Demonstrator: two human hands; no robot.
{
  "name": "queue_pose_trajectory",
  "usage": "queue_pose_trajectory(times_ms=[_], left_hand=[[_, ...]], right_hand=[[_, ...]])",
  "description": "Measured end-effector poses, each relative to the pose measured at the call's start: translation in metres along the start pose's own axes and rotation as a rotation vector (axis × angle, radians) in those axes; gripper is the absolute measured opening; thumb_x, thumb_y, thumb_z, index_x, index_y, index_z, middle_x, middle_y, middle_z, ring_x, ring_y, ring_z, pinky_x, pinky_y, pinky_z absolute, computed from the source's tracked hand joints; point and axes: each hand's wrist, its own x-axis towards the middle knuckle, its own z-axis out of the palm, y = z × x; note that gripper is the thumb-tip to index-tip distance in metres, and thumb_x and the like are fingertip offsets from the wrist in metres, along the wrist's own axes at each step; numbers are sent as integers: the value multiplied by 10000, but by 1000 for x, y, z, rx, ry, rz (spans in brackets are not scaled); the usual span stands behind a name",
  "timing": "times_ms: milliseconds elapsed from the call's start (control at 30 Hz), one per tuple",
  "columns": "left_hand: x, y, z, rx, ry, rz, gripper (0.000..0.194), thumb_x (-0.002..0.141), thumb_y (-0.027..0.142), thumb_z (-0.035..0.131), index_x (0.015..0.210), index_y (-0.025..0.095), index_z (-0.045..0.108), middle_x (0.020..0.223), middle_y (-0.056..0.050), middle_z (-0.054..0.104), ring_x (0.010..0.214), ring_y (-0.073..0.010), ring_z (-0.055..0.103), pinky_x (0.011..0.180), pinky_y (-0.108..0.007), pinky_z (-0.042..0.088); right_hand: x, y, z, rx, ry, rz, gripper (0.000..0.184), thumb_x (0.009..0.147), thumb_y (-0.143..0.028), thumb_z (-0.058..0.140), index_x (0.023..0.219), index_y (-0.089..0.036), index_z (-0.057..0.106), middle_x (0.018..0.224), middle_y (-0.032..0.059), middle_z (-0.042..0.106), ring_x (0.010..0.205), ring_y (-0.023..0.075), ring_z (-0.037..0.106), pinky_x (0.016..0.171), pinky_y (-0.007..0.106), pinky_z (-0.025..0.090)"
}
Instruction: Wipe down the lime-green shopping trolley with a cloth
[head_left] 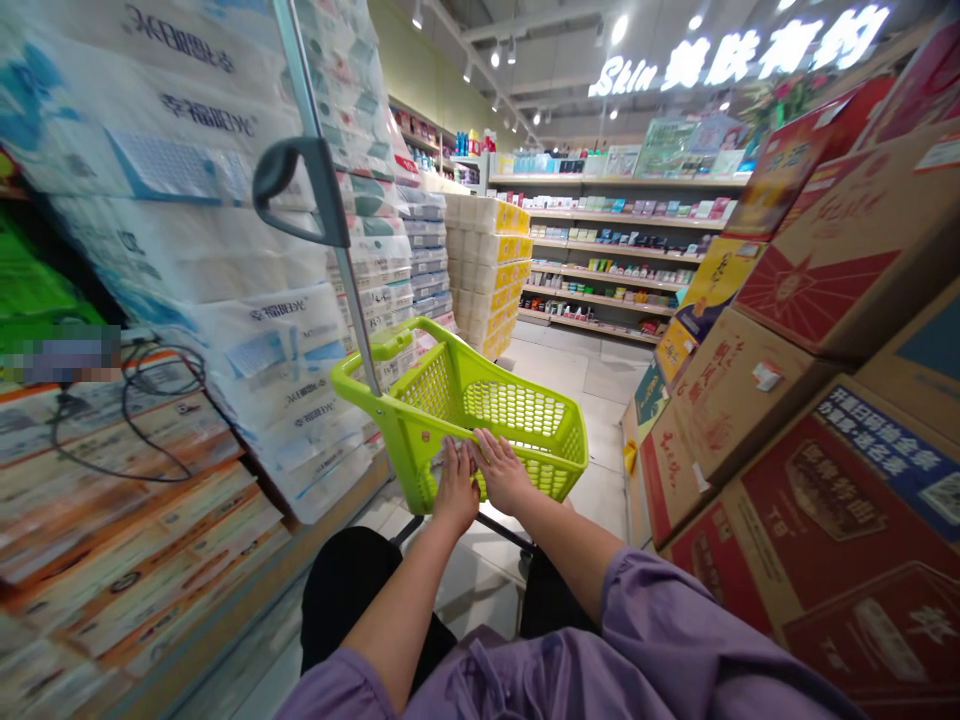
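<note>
A lime-green shopping basket cart (409,460) with perforated walls stands right in front of my knees. Its grey pull handle (326,190) is drawn up on a metal pole at the left. My left hand (456,492) lies against the basket's near side wall, fingers stretched upward and close together. Beside it, my right hand (504,476) rests at the same wall, its fingertips reaching the rim. A small greyish patch shows by the left fingertips; what it is I cannot make out. No goods show inside the visible part of the basket.
Wrapped tissue packs (277,310) are stacked high on the left, near a black cable (150,390). Cardboard cartons (750,390) rise on the right. Pale floor tiles (577,355) run between them toward stocked shelves (622,220) at the back.
</note>
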Motion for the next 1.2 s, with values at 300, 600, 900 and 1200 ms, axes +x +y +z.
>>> queue_pose_trajectory(times_ms=[300,600,900,1200], left_hand=[[-9,4,-9,226,-73,106,741,780,70,425,1485,153,216,1572,-129,157,1455,-283,71,1161,-509,168],[-7,-4,-21,329,-115,136,711,764,63,427,1456,190,320,1561,-75,224,1454,-284,94,1169,-502,127],[-13,-11,-17,309,-131,247,749,760,53,420,1473,224,267,1563,-50,203,1454,-245,108,1172,-482,173],[-12,1,-7,341,-67,205,750,769,55,413,1485,181,228,1563,-78,196,1453,-245,109,1179,-464,171]], right_hand=[[-2,1,-1,10,26,-22,722,820,-162,453,1498,-118,206,1581,101,86,1456,233,80,1175,425,140],[-2,-2,-7,18,10,-19,735,810,-156,452,1500,-122,199,1580,92,96,1455,232,90,1171,425,149],[-2,1,-3,-12,71,-55,671,858,-157,423,1494,-113,215,1572,98,143,1451,227,119,1166,422,190],[-42,37,4,-90,66,-68,715,830,-46,346,1504,-142,128,1559,60,186,1443,206,163,1161,468,200]])
